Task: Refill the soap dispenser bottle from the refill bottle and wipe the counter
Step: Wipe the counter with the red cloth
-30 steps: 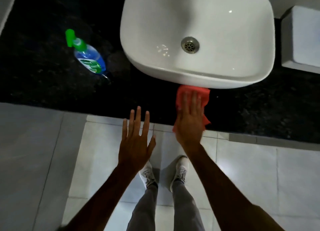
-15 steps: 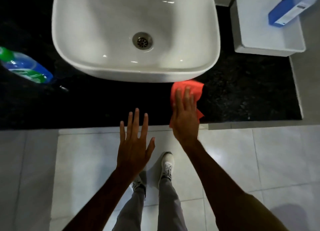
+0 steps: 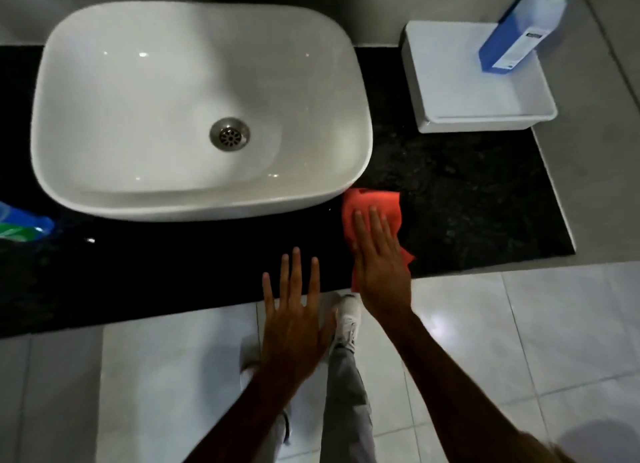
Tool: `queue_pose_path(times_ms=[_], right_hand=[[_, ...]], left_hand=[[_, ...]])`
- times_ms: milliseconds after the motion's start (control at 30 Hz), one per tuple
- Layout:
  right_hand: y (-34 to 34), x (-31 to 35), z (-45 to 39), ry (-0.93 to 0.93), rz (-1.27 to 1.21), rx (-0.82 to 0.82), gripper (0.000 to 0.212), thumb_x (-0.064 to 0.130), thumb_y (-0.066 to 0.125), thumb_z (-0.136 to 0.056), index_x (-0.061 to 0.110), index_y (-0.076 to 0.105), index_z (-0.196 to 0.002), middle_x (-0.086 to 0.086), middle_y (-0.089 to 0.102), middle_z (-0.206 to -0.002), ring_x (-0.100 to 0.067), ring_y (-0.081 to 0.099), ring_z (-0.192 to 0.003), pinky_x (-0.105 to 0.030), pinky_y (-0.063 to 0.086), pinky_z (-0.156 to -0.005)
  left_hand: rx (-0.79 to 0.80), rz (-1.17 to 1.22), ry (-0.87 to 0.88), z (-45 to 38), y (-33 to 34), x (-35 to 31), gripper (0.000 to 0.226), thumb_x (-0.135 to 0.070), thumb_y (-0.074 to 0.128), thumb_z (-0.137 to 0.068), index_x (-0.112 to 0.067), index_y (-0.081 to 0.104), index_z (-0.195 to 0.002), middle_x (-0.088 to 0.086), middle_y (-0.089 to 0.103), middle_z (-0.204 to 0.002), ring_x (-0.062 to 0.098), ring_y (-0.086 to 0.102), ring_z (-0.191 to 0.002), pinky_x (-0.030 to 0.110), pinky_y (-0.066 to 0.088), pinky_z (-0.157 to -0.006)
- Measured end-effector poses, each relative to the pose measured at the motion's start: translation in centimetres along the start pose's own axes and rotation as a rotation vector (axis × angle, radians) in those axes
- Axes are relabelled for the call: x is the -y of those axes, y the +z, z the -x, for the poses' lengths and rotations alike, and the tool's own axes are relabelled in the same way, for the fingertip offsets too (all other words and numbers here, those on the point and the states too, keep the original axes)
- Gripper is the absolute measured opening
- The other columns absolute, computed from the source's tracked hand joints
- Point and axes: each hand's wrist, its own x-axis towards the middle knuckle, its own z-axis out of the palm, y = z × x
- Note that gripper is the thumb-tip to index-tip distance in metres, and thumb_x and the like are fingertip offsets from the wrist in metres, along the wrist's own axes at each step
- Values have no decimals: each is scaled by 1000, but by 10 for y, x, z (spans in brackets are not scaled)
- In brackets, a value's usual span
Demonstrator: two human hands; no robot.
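right hand flat, fingers straight, pressing red cloth on black worktop at 4 o'clock of white basin | left hand spread wide, holding nothing | dispenser bottle at 9 o'clock edge | blue refill bottle in white tray at 1 o'clock

Glossy white basin, speckled dark stone counter, red cloth

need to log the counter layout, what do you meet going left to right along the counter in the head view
soap bottle at the left edge → white sink → red cloth under the right hand → white tray → blue refill bottle standing in the tray's far right corner.
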Motion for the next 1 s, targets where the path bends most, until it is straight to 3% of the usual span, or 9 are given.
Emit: queue_pose_path(times_ms=[133,233,400,500,600,700,833,933,1000], right_hand=[[-4,-18,-91,229,-2,-18,62,23,38,-110,13,13,-166,-15,5,-174,-31,3,-163,-48,10,-131],[-1,-17,-157,144,11,-22,67,23,42,-107,9,13,-165,-17,9,-173,-31,6,-163,-45,5,-133],[-20,-28,-135,-92,-141,161,69,4,45,-100,19,25,-164,-6,21,-173,-25,20,-161,-39,25,-130],[-58,-52,-121,-29,-374,279,75,-8,45,-98,26,30,-163,2,28,-171,-22,32,-156,-38,34,-126],[-106,-64,-122,89,-620,168,51,10,46,-110,22,40,-159,-2,44,-163,-22,47,-148,-41,37,-124],[-160,-88,-156,64,-628,34,53,25,42,-112,38,28,-160,-7,48,-159,-30,54,-141,-46,43,-119],[-187,-125,-250,61,-437,-92,52,28,40,-112,30,28,-163,-10,41,-164,-30,56,-133,-7,43,-104],[-168,-143,-312,139,-359,12,50,28,36,-113,27,29,-163,-15,52,-149,-39,63,-123,-28,58,-84],[-145,-150,-337,129,-327,97,52,22,38,-111,20,29,-162,-14,44,-157,-38,47,-143,-33,52,-107]], left_hand=[[-7,3,-81,-16,0,-19,83,-66,26,-100,-14,17,-164,21,7,-171,41,9,-159,69,19,-123],[-29,2,-107,-22,4,-25,82,-69,21,-101,-16,19,-164,18,11,-172,40,12,-159,68,18,-124],[11,17,-220,-29,0,-42,82,-67,21,-101,-11,30,-160,21,18,-170,44,20,-157,69,27,-119],[-13,98,-194,-55,-14,-73,77,-60,29,-101,-10,31,-160,19,18,-171,41,18,-158,68,30,-119],[-43,159,-118,-90,-30,-110,73,-56,27,-105,-12,23,-163,15,11,-173,34,11,-160,61,32,-122],[-111,198,-30,-138,-50,-151,72,-52,35,-106,-10,21,-163,14,7,-174,32,8,-161,58,30,-124],[-182,192,55,-215,-76,-193,74,-51,38,-106,-9,15,-164,14,4,-174,31,2,-162,56,21,-128],[-155,121,71,-265,-84,-209,78,-53,33,-105,-8,8,-164,13,-1,-174,30,-5,-161,56,14,-130],[-127,83,71,-284,-78,-210,79,-54,31,-105,-7,6,-164,13,-2,-174,30,-6,-161,57,11,-130]])
